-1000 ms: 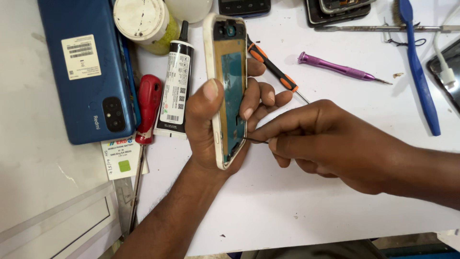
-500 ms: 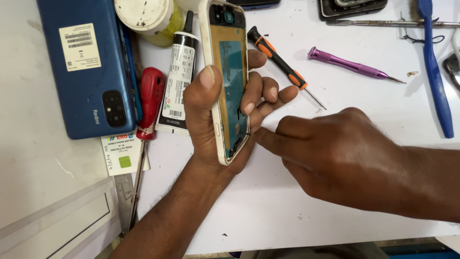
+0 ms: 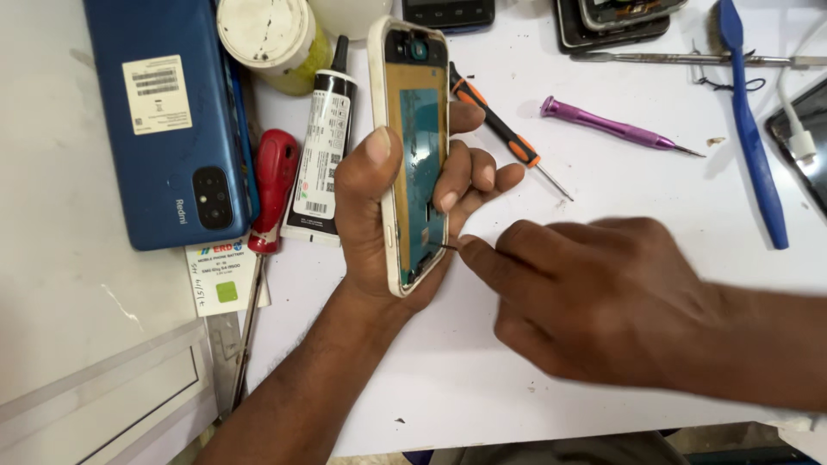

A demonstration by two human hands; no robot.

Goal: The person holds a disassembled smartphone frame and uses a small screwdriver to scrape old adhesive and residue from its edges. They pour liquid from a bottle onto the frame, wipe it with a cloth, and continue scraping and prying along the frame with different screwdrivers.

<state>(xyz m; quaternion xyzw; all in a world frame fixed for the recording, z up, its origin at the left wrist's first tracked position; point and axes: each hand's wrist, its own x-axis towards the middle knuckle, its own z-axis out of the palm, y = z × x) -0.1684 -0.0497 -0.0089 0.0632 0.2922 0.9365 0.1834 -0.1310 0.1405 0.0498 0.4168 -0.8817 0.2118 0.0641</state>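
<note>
The left hand (image 3: 388, 224) grips a phone frame (image 3: 413, 146) upright above the middle of the tabletop (image 3: 534, 379), thumb on its near side, fingers curled over the far edge. The right hand (image 3: 594, 301), blurred, pinches a thin dark sliver (image 3: 445, 247) between its fingertips, right at the frame's lower edge. Behind the frame lie a glue tube (image 3: 320, 155), a red screwdriver (image 3: 274, 185) and a blue phone (image 3: 168, 120) toward the left edge. An orange-black screwdriver (image 3: 504, 138) and a purple one (image 3: 616, 129) lie near the far edge, a blue pry tool (image 3: 749, 129) toward the right.
</note>
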